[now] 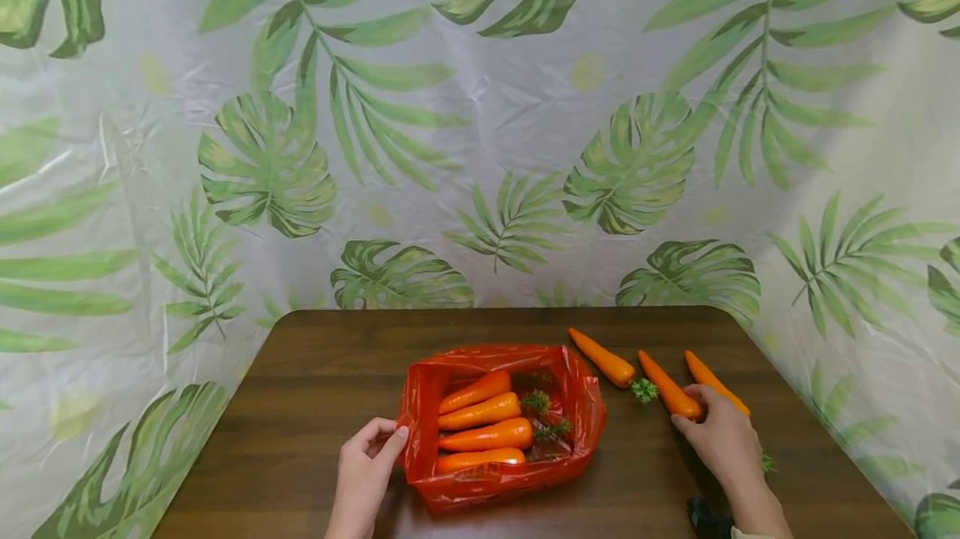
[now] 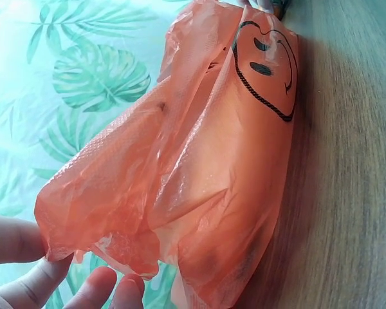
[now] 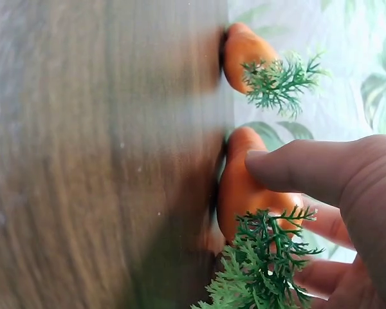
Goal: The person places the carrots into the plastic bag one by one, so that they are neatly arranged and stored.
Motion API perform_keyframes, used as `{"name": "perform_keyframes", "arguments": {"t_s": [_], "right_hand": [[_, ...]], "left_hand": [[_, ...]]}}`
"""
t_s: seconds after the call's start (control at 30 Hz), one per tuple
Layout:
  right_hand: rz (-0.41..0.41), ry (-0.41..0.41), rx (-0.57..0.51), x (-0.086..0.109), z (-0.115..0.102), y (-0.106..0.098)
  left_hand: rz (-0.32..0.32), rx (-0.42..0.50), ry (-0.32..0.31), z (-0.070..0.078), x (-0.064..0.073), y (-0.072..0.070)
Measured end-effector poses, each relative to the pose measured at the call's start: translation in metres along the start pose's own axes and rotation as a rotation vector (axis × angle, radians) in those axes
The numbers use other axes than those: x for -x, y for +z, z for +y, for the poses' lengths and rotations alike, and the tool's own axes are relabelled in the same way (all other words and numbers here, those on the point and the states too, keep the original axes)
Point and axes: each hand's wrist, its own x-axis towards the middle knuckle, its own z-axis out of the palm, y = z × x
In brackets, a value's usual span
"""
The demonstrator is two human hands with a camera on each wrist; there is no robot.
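A red plastic bag [image 1: 502, 491] lies on the table with its mouth spread wide, and several orange carrots [image 1: 483, 412] with green tops rest inside it. My left hand [image 1: 366, 468] pinches the left rim of the bag between thumb and fingers. Over on the right side, my right hand [image 1: 722, 439] grips the thick end of a loose carrot [image 1: 660, 381] lying on the table. The right wrist view shows the thumb [image 3: 302, 167] across that carrot's top, with its leafy green tuft [image 3: 264, 257] hanging below.
Two other loose carrots flank the gripped one: one on its left [image 1: 600, 357] and one on its right [image 1: 716, 382]. The brown wooden table [image 1: 300, 406] has a leaf-patterned sheet [image 1: 517, 122] behind it. A black smiley print [image 2: 264, 71] marks the bag's side.
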Motion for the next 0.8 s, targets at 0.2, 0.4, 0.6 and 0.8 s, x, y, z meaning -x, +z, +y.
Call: {"name": "perform_keyframes", "arguments": {"t_s": [0.2,0.4,0.6,0.8], "right_hand": [[0.016,-0.015,-0.002,-0.0021,0.0,0.0025],[0.037,-0.041,-0.002,-0.0051,-0.0033,0.003],[0.025,-0.026,-0.002,-0.0017,-0.0021,0.0029],[0.098,-0.048,-0.019,0.0003,-0.0029,0.0063]], "left_hand": [[0.001,-0.007,0.001,0.0004,-0.001,-0.0008],[-0.013,0.021,0.001,0.0038,-0.0032,-0.0007],[-0.017,0.018,-0.017,0.004,-0.0035,-0.0009],[-0.01,0.017,-0.027,0.0022,-0.0005,-0.0018]]}}
